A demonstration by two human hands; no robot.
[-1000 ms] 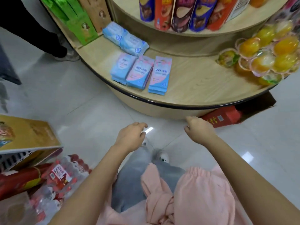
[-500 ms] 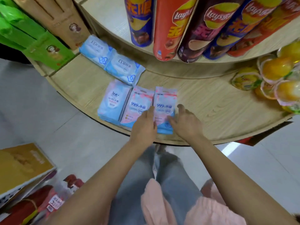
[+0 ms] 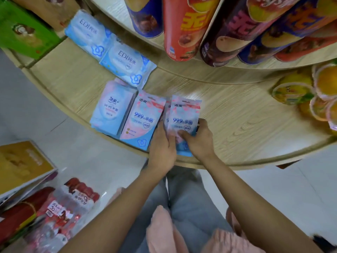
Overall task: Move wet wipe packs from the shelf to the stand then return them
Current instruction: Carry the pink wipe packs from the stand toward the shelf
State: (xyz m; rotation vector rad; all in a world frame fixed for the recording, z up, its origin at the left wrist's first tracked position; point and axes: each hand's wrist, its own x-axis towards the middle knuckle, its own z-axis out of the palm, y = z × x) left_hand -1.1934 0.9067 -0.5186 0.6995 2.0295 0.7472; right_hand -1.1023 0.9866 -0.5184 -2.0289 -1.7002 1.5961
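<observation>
"Two hands on one thing, is it?"

"Yes. The right hand (image 3: pixel 198 141) pinches the wet wipe pack (image 3: pixel 184 114) low down, thumb flat on the printed front and fingers curled round its right edge. The left hand (image 3: pixel 161 145) closes on the left edge. Its fingertips go behind the pack, so I can't see how deep they reach."

"Where does the pack sit?"

"At the near rim of the shelf (image 3: pixel 246 125), with its top tipped up towards the camera. A sliver of another pack shows just behind it, so it likely comes off a small stack. Touching on the left lies a pink pack (image 3: pixel 140 121), then a pale blue pack (image 3: pixel 111 110). Two white packs (image 3: pixel 125 63) lie farther back, crisp tubes (image 3: pixel 180 28) stand on the tier above and fruit cups (image 3: pixel 291 88) sit far right."

"How will it handle?"

"Light, soft and floppy, I'd judge. The glossy film is probably slippery, and the damp filling lets the pack sag. Holding both long edges near the middle, as now, should keep it flat. One corner alone would let it droop, or drag the pack beneath along with it."
</observation>
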